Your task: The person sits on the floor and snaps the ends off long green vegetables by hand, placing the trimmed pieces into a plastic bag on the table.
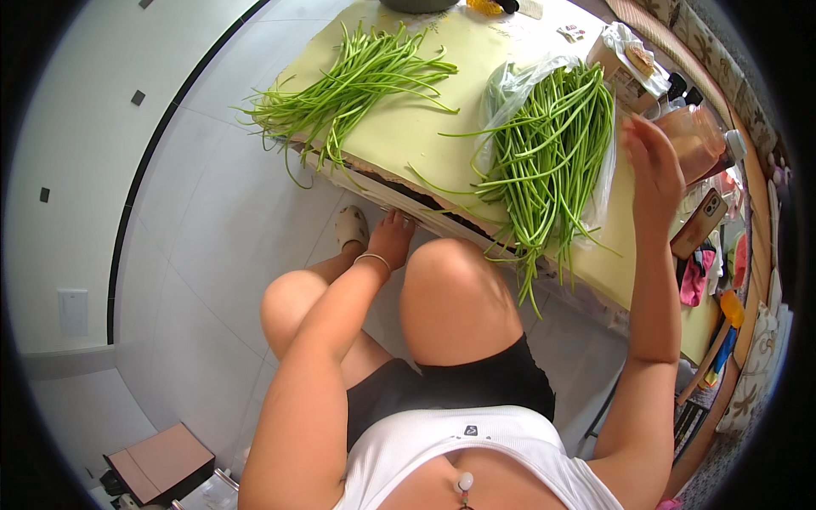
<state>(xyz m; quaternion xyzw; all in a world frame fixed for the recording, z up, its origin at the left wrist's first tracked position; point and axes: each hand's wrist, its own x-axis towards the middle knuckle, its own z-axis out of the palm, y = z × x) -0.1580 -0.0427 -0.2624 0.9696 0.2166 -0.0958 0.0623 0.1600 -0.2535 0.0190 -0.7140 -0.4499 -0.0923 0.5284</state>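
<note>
My right hand (654,161) is raised over the table's right side, fingers loosely bent, with nothing visible in it. Just left of it, a large bunch of green garlic scapes (557,149) lies on a clear plastic bag (501,93), its ends hanging over the front edge. My left hand (395,238) is down by the table's front side, fingertips against it and partly hidden, so its grip is unclear. A second, looser pile of garlic scapes (357,89) lies at the table's far left corner, some stalks drooping over the side.
The table (399,144) has a pale yellow cover. On its right stand a reddish jar (693,140), a phone (699,223) and a box (616,68). A dark pot (419,4) sits at the far edge. My knees are close to the table's front. A pink-topped box (161,463) is at lower left.
</note>
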